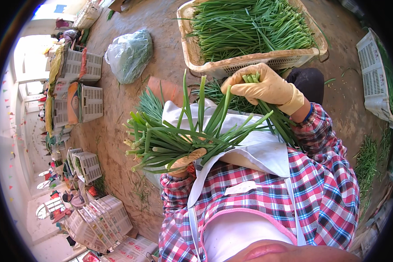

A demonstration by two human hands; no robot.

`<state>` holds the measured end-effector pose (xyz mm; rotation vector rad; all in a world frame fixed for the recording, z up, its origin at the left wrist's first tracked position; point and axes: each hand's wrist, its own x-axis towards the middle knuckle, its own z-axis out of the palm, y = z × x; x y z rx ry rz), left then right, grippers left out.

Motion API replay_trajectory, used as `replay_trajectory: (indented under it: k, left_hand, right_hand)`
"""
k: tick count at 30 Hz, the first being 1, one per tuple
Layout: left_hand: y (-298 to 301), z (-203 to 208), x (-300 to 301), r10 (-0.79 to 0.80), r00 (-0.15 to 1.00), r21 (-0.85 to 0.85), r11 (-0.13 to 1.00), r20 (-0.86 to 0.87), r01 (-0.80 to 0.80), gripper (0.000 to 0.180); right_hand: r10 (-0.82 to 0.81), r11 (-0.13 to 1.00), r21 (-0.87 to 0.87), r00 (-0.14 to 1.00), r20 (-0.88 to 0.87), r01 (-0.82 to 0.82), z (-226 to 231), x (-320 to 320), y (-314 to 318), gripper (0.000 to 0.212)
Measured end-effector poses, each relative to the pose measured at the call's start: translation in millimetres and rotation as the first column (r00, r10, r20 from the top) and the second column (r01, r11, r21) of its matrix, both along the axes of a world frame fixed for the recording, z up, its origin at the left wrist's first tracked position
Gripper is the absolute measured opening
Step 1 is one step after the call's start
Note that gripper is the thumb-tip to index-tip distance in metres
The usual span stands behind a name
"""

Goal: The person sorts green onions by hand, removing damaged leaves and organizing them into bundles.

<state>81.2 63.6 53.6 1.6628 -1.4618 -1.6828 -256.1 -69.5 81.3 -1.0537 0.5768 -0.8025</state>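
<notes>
My left hand (188, 160), in a tan glove, is closed round a thick bunch of garlic chives (174, 137). Their pale cut ends fan out to the left, and a few stalks stick up from the bunch. Most of this hand is hidden under the leaves. Farther right and higher, my right hand (261, 85), in a matching glove, grips a smaller bundle of chives (280, 124). Its cut ends poke out above the fingers while the leaves hang down beside my forearm. A white apron (253, 153) lies across my lap below both hands.
Ahead stands a cream plastic crate (249, 59) with chives laid in it. A clear plastic bag of greens (130, 56) sits on the dirty floor, near a reddish block (166, 89). White crates (91, 102) line the left; another crate (373, 76) of greens is at right.
</notes>
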Motion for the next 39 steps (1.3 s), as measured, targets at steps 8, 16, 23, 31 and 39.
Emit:
replay_trajectory:
  k: [8, 16, 23, 31, 39]
  left_hand:
    - [0.6, -12.6, -10.8, -0.163, 0.982, -0.033, 0.986, -0.096, 0.161, 0.044]
    - [-18.2, 31.0, -47.1, 0.092, 0.95, -0.113, 0.985, -0.299, -0.131, 0.054]
    - [-28.9, 16.5, -51.9, 0.181, 0.727, 0.098, 0.983, -0.663, -0.155, 0.054]
    - [-29.7, 25.2, -63.8, 0.051, 0.764, 0.134, 0.99, -0.644, 0.046, 0.054]
    - [-33.9, 24.8, -77.0, 0.065, 0.836, 0.049, 0.998, -0.545, -0.046, 0.027]
  right_hand:
    - [-0.014, 1.0, 0.017, 0.999, 0.044, 0.014, 5.7, 2.2, 3.9, 0.009]
    - [-0.42, 0.893, -0.134, 0.902, 0.102, 0.43, -17.7, -49.3, -15.6, 0.019]
    - [-0.442, 0.778, -0.327, 0.838, 0.321, 0.536, -9.0, -67.9, -26.7, 0.02]
    - [-0.204, 0.938, -0.231, 0.951, 0.231, 0.258, 29.2, 20.3, 3.8, 0.02]
    - [-0.09, 0.857, -0.494, 0.986, 0.14, 0.148, 13.1, 41.2, 15.3, 0.017]
